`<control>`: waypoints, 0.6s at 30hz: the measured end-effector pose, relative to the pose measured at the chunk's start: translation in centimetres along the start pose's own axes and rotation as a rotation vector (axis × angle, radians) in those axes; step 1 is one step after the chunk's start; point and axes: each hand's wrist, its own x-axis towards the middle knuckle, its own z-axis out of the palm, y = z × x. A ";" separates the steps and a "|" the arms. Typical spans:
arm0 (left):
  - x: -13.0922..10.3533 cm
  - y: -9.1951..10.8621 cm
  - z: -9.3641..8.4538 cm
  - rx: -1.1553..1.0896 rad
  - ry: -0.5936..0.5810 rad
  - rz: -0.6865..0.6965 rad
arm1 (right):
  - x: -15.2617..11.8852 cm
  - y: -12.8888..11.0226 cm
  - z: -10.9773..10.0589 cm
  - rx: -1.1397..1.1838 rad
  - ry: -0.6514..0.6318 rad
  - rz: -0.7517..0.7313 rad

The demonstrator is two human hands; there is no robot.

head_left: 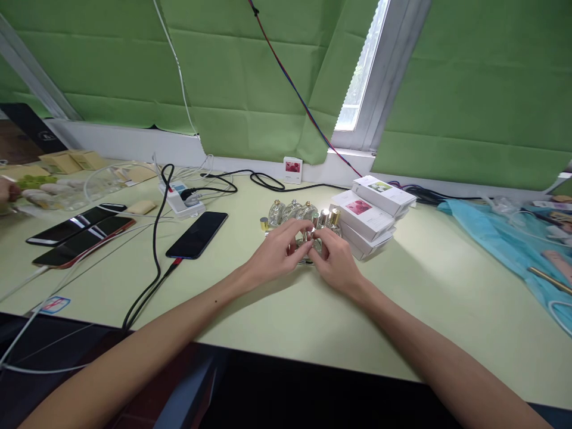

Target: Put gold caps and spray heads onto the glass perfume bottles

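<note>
Several small glass perfume bottles stand grouped at the middle of the table, some with bare spray tops like the bottle (276, 213) at the left, others with shiny caps like the gold-capped bottle (335, 220) at the right. My left hand (277, 250) and my right hand (338, 260) meet at the front of this group. Both have their fingers closed around the top of one perfume bottle (305, 244), which they mostly hide. A loose gold cap (264, 223) sits left of the group. Right beside the bottles is a stack of white boxes (364, 215).
A black phone (196, 235) with a charging cable lies left of my left arm. Two more phones, a power strip (182, 199) and tangled cables are farther left. Another person's hand (8, 192) shows at the left edge. Blue plastic sheeting (487, 232) covers the right side.
</note>
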 end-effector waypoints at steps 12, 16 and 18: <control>0.0 0.1 -0.1 -0.008 -0.014 -0.018 | 0.0 -0.1 0.0 -0.006 -0.004 0.011; 0.0 0.1 -0.1 -0.005 -0.021 -0.023 | 0.0 0.0 0.0 -0.006 -0.004 0.007; 0.0 0.1 -0.1 -0.006 -0.022 -0.024 | 0.0 0.1 0.0 -0.002 -0.004 0.007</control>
